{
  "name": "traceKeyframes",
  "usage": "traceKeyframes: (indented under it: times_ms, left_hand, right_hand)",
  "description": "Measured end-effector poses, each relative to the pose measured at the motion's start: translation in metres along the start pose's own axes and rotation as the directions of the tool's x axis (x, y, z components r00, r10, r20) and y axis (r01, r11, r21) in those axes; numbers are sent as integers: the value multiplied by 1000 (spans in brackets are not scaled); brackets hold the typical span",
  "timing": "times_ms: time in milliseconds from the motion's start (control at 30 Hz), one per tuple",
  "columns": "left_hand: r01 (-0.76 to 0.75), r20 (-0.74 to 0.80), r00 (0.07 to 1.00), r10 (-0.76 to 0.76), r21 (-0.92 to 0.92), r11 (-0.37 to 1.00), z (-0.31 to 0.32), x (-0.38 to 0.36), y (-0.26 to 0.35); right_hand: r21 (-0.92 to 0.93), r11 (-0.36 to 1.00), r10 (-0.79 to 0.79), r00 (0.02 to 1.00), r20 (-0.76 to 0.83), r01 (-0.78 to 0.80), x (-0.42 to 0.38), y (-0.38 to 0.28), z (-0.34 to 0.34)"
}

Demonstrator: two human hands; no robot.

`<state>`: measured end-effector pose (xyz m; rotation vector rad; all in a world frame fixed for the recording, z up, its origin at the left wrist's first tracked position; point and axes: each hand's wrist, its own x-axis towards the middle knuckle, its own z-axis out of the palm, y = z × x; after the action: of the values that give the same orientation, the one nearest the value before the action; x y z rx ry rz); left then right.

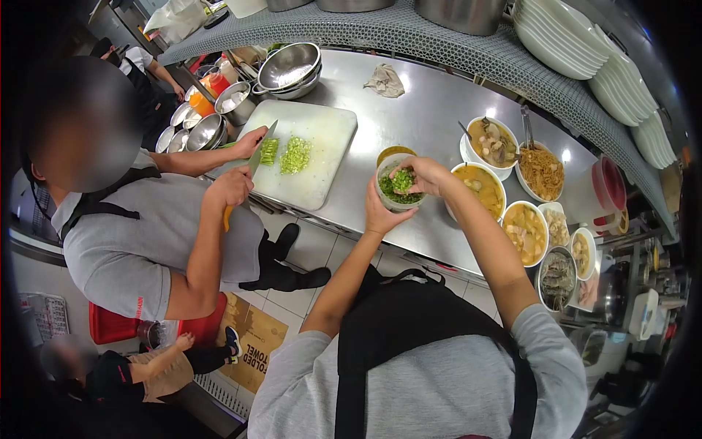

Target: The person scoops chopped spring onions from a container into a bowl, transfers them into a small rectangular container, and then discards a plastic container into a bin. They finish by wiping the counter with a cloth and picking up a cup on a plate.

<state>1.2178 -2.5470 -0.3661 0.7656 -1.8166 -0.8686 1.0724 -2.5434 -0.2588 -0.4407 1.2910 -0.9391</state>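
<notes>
My left hand (383,216) is wrapped round the lower side of a clear tub (397,201) that holds chopped green herbs (393,192). Inside the tub's mouth, the fingers of my right hand (425,175) are pinched on some of the herbs. Behind the tub shows part of a yellowish round container (395,151). Just right of my right hand stands a white bowl of yellow soup (480,186), with another soup bowl (525,228) beyond my forearm.
At left a co-worker cuts green stalks with a knife (257,155) on a white board (338,132). Metal bowls (290,67), a crumpled cloth (385,80), a noodle bowl (541,172) and a prawn bowl (557,278) stand on the steel counter. A shelf (380,28) overhangs its back.
</notes>
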Motion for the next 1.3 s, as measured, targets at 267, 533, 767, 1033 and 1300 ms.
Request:
traceKeyframes:
  times_ms: [267,533,767,1033,1300]
  left_hand:
    - [5,-25,1000,-6,-55,998,7,1,-7]
    - [-45,10,999,45,-1,999,6,-2,-2]
    - [-59,37,998,60,-16,998,3,-2,3]
    - [-128,53,990,130,-45,991,1,1,3]
    - [-163,66,984,167,-68,984,-5,1,8]
  right_hand:
    - [-20,999,-49,999,13,49,-7,-13,-7]
    - [-732,637,-335,942,19,241,-3,1,-10]
    - [-910,161,-476,837,268,382,-6,15,-1]
    - [-946,53,-404,873,272,319,-10,26,2]
    - [-942,165,-527,834,166,292,-44,5,13]
